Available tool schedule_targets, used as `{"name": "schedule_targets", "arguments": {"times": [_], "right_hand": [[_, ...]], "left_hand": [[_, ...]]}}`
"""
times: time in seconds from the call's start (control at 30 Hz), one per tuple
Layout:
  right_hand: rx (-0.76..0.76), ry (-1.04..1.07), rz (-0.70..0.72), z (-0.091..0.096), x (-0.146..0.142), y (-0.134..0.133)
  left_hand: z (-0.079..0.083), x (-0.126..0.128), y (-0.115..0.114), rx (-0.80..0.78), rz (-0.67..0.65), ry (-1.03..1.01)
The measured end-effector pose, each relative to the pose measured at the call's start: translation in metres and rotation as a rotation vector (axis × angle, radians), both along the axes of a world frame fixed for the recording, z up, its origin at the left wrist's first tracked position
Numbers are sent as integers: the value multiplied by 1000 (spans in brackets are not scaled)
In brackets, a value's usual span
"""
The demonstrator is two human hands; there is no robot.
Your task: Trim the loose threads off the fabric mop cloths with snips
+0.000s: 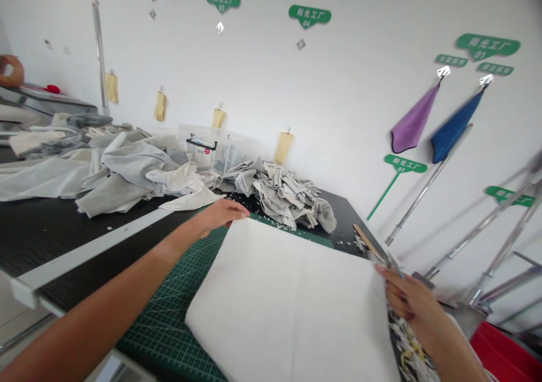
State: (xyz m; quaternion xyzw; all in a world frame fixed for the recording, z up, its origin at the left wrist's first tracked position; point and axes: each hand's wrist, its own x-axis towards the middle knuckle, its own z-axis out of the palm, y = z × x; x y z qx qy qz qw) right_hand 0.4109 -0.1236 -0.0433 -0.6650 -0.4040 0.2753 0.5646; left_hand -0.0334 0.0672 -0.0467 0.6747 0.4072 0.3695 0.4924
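The two hands were well apart, each closed on a far corner of one white cloth (292,297). The left hand (224,213) pinched the left corner between thumb and fingers; the right hand (409,297) gripped the right one, with something metallic and blurred at its fingers, and whether it held that too could not be told. The cloth was spread between them, over a green mat (169,308) on the black table (144,228), its near edge running out of view. Just beyond the mat's far edge lay a heap of grey pieces (288,195), with pale crumbs around it. A larger pile (114,170) of grey and white fabric covered the table's far left, near a clear box (203,153). Shredded scraps (410,348) lay below the right hand, and a red bin (503,351) stood further right.
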Motion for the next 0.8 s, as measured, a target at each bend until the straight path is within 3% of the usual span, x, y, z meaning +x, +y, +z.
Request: {"name": "schedule_targets", "arguments": {"times": [0.1, 0.2, 0.33, 0.5, 0.63, 0.8], "right_hand": [[-149, 123, 21, -41, 1, 23], [-123, 37, -18, -50, -4, 25], [-14, 7, 60, -23, -29, 16], [-98, -64, 264, 3, -76, 25], [-109, -201, 400, -2, -109, 58], [4, -412, 434, -31, -155, 116]], "left_hand": [[-48, 9, 21, -198, 58, 43], [-71, 8, 24, -303, 25, 154], [-77, 8, 22, -213, -77, 260], [-85, 25, 25, 6, -63, 137], [-94, 40, 25, 29, 51, 4], [-103, 47, 24, 56, 29, -106]]}}
